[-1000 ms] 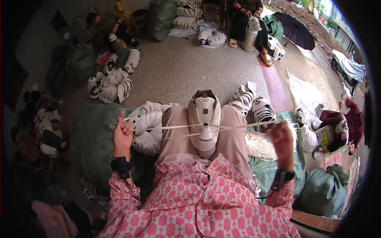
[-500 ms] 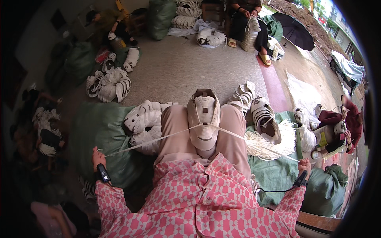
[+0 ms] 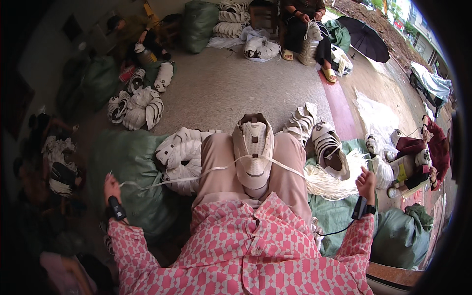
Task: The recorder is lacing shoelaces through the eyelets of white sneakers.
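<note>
A white shoe upper [image 3: 254, 142] with brown tabs stands between my knees, its toe toward me. One pale shoelace [image 3: 216, 169] crosses it and runs out to both sides. At the left, my left hand [image 3: 112, 189] is closed on the slack lace, with a short tip showing above the fingers. My right hand [image 3: 365, 184] is raised at the right, fingers closed; whether lace is in them is hidden. On that side the lace droops toward a bundle of white laces [image 3: 332, 184] and is lost against it.
Nested shoe uppers [image 3: 178, 150] lie on a green sack [image 3: 125, 157] by my left knee. More uppers [image 3: 332, 152] sit beside the lace bundle. Another green sack [image 3: 403, 236] stands at the lower right. Co-workers [image 3: 307, 29] sit around, and uppers [image 3: 142, 108] lie on the floor ahead.
The lace was taut to both hands and now hangs slack. My left hand has moved outward and up; my right hand has moved up and slightly inward.
</note>
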Demonstrator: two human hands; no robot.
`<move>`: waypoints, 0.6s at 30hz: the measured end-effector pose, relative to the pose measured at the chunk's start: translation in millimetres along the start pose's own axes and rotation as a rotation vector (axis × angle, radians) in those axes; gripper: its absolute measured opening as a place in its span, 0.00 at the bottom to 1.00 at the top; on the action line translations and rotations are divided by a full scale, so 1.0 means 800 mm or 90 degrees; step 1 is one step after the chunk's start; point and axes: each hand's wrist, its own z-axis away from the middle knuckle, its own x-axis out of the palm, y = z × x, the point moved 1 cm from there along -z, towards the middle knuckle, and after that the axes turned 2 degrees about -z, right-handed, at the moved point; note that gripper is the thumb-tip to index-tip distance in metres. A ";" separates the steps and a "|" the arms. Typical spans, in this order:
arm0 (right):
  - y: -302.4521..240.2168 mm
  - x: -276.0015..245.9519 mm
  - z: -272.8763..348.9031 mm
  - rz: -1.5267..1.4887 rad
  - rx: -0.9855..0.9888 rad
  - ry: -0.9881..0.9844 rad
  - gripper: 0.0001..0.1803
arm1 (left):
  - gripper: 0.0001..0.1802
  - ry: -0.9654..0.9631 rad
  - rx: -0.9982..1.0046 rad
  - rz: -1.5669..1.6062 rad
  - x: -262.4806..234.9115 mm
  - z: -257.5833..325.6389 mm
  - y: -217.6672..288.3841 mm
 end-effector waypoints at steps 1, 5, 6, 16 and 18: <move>0.003 0.053 0.035 0.089 -0.099 0.016 0.15 | 0.15 0.024 -0.075 0.052 0.124 0.011 -0.028; 0.093 0.219 0.084 0.416 -0.268 -0.244 0.15 | 0.22 -0.123 -0.064 -0.102 0.445 0.120 -0.006; 0.120 0.257 0.098 0.462 -0.309 -0.296 0.14 | 0.21 -0.197 -0.060 -0.128 0.486 0.139 -0.019; 0.225 0.332 0.170 0.794 -0.350 -0.536 0.09 | 0.05 -0.590 -0.049 -0.319 0.613 0.246 -0.108; 0.225 0.328 0.173 0.819 -0.322 -0.539 0.10 | 0.05 -0.608 -0.063 -0.376 0.608 0.251 -0.111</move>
